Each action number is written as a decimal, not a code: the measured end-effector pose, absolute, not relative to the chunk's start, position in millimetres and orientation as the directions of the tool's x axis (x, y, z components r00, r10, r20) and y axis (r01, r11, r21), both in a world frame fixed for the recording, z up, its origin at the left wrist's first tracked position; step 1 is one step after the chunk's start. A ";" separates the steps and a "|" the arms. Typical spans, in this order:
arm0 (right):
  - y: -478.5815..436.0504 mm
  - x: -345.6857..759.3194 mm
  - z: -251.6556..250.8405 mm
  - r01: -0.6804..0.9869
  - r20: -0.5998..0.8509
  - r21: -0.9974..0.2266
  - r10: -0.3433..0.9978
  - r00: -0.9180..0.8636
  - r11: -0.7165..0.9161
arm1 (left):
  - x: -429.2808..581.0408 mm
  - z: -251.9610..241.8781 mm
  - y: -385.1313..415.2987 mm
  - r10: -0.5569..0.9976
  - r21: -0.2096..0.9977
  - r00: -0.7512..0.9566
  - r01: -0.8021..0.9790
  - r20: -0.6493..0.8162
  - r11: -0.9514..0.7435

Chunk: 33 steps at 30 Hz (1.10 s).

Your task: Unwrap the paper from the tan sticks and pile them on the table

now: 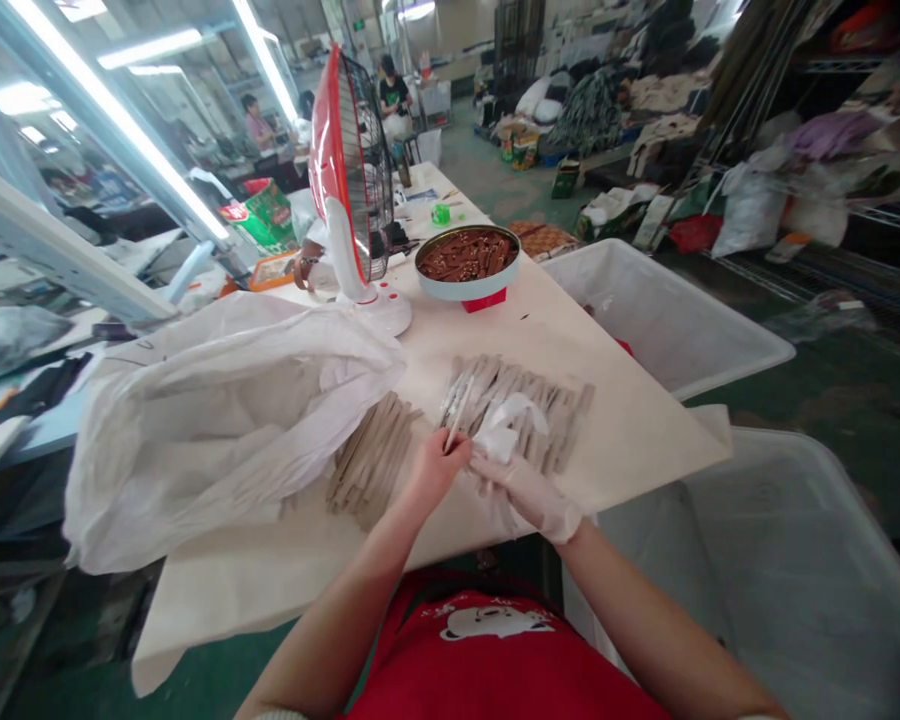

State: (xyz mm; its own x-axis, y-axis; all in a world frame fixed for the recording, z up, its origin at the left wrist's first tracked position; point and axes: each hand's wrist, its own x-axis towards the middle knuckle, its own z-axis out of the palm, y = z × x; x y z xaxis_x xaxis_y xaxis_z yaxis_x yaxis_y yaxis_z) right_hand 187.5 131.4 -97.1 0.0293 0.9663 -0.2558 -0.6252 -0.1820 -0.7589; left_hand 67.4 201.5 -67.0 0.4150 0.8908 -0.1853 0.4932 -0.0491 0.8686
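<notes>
My bare left hand (441,468) is closed at the near edge of a spread of beige strips (562,405), its fingertips pinching a thin pale strip (459,405). Just right of it, my right hand (526,492) wears a thin white glove, and its fingers are pressed together by some crumpled white material (508,425). What exactly the right fingers hold is too blurred to make out. A second bundle of beige strips (375,455) lies left of my hands, partly under a large white cloth bag (210,430).
A red and white fan (345,180) stands behind the bag. Beyond the strips, a round tin (469,290) of brown pieces rests on the pale table (630,440). White bins (667,320) flank the table's right side. People sit farther back.
</notes>
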 end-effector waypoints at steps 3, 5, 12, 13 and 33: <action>129.0 186.8 -96.7 -0.601 -0.267 -0.781 0.961 0.076 -0.169 | 69.0 -67.1 198.9 0.877 0.874 0.441 0.483 -0.191 -0.053; 129.8 197.3 -99.9 -0.592 -0.273 -0.796 0.947 0.166 -0.126 | 65.8 -65.5 193.0 0.845 0.873 0.480 0.486 -0.236 -0.032; 131.0 234.4 -111.9 -0.645 -0.300 -0.763 0.908 0.292 -0.045 | 51.4 -60.5 150.5 0.676 0.882 0.626 0.464 -0.389 0.078; 130.9 234.6 -112.3 -0.657 -0.307 -0.753 0.901 0.308 -0.032 | 52.7 -61.1 145.3 0.674 0.882 0.623 0.463 -0.396 0.090; 119.3 222.5 -93.4 -0.430 -0.207 -0.901 0.922 0.326 -0.050 | 50.8 -61.8 155.9 0.600 0.818 0.597 0.545 -0.532 0.184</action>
State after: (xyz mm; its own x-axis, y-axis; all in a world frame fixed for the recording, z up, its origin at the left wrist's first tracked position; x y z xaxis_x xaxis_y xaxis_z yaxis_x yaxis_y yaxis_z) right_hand 222.5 119.3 -93.4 0.3260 0.9224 -0.2071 -0.4301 -0.0504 -0.9014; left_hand 50.8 155.9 -61.8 0.5970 0.6002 -0.5323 0.5447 0.1838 0.8182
